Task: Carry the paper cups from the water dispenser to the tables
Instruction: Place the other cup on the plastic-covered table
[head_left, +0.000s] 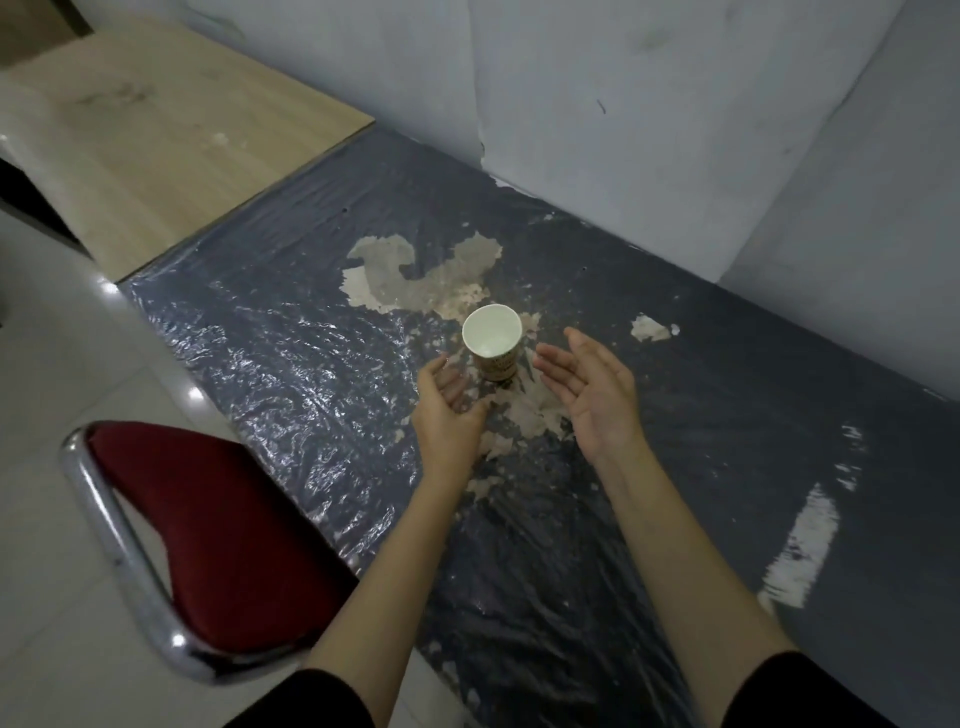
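- While both hands flank it, one paper cup (492, 344) stands upright on the table (701, 467), rim up, on a patch where the dark plastic covering has worn through to a pale surface.
- Its white inside looks empty or holds only a little clear liquid; I cannot tell which.
- The left hand (451, 410) sits just beside the cup's lower left, fingers loosely curled and apart, holding nothing and, as far as I can tell, not touching the cup.
- The right hand (597, 387) is near the cup's right side, palm up and turned inward, fingers spread, also empty, with a clear gap to the cup wall.
- Judging by that cradling pose on both sides, the hands are placed to steady the cup or to guard it from tipping; whether they are arriving or leaving cannot be told.
- The cup stands well in from the table edge and clear of the wall (623, 130), a sensible spot where a passing sleeve is unlikely to knock it.
- A brownish printed band runs round the cup's outside, but the marks are too small and blurred to read; no brand can be made out.
- A red-cushioned chair (208, 535) with a chrome frame stands at the left, beside the table edge.
- A second, light wood tabletop (156, 130) adjoins at the far left, with no cup on it.
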